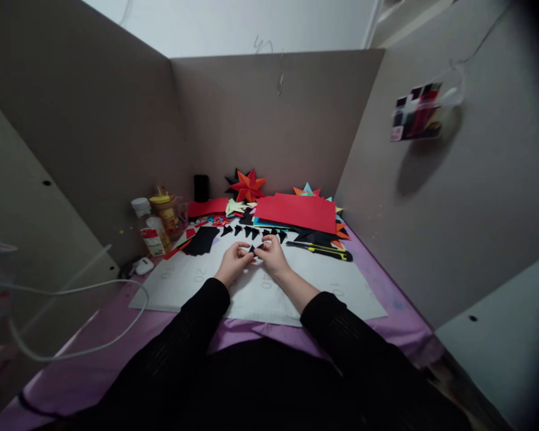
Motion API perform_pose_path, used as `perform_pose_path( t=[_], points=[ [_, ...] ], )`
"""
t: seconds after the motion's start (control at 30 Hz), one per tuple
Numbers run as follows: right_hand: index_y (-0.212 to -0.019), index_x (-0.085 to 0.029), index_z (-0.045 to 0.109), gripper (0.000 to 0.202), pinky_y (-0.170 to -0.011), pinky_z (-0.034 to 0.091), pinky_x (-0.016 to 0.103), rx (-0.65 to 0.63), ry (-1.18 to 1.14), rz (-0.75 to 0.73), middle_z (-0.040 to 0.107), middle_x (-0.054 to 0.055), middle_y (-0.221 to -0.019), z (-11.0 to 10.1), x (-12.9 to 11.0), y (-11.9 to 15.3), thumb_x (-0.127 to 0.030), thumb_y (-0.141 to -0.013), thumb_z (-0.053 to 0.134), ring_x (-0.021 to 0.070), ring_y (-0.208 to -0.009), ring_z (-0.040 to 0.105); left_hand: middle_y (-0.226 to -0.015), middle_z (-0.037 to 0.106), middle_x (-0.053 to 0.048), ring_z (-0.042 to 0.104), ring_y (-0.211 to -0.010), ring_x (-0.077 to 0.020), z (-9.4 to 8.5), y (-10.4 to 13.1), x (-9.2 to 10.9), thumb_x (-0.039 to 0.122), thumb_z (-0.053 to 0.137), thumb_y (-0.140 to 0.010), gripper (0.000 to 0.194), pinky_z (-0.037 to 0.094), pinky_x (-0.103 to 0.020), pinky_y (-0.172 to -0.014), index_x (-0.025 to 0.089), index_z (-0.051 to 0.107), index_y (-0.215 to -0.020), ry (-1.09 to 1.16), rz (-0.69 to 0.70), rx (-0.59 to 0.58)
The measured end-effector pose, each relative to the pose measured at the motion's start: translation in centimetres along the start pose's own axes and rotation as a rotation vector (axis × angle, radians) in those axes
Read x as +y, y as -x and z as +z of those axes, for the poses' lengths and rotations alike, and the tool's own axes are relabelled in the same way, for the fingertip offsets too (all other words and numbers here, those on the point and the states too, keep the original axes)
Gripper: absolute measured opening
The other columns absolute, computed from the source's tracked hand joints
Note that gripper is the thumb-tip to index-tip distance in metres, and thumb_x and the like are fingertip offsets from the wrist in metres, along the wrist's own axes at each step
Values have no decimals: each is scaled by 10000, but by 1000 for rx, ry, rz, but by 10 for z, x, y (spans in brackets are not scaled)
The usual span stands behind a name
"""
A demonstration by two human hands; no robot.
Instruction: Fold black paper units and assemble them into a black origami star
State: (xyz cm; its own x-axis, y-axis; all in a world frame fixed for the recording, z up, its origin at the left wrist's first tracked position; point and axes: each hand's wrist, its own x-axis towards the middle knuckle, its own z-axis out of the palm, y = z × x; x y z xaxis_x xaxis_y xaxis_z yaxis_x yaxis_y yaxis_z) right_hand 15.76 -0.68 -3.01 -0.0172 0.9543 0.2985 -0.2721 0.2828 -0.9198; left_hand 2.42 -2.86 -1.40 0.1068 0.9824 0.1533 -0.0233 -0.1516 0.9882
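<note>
Centrally between both hands (pixel 273 257), black paper (pixel 254 250)

My hands (pixel 254 258) hold a small black paper piece (pixel 253 251), and my sleeves (pixel 202 311) are black. The white sheet (pixel 260 299) bears grey handwritten numbers, and the cloth (pixel 395 308) on the worktop is pinkish purple with faint bluish blotches. The large top sheet (pixel 296 212) is plain red, with blue and black edges showing beneath. One star (pixel 248 185) alternates orange and red, in front of black points. I see a black and yellow-green cutter (pixel 327 251), a yellow-lidded jar (pixel 164 206), a white-capped bottle (pixel 141 206) and grey-brown panels (pixel 269 114).
</note>
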Motion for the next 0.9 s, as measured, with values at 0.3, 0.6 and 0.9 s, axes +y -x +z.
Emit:
perform_pose_path(
  t=[0.3,0.6,0.9],
  points=[
    [-988,-238,383,414,-503,370,205,-154,74,-4,519,-103,-569,4,-5,7,-149,-634,578,96,-493,501,-557,520,30,443,-466,-71,-7,-1,2,368,620,-674,241,312,-182,-425,132,574,-678,-105,29,73],
    [-938,-234,401,348,-451,368,197,-8,142,18,440,-118,-534,1,-7,4,-193,-630,559,100,-454,502,-584,572,16,468,-439,-80,-3,-2,-2,376,588,-714,239,350,-182,-403,152,546,-785,-92,25,70],
    [-831,-184,564,154,-539,363,232,-9,326,-95,505,-38,-620,-7,-4,-1,-232,-689,525,113,-567,483,-601,566,4,496,-486,-92,-9,-7,-5,287,514,-754,229,359,-187,-434,136,590,-908,-166,91,179]
  ],
)
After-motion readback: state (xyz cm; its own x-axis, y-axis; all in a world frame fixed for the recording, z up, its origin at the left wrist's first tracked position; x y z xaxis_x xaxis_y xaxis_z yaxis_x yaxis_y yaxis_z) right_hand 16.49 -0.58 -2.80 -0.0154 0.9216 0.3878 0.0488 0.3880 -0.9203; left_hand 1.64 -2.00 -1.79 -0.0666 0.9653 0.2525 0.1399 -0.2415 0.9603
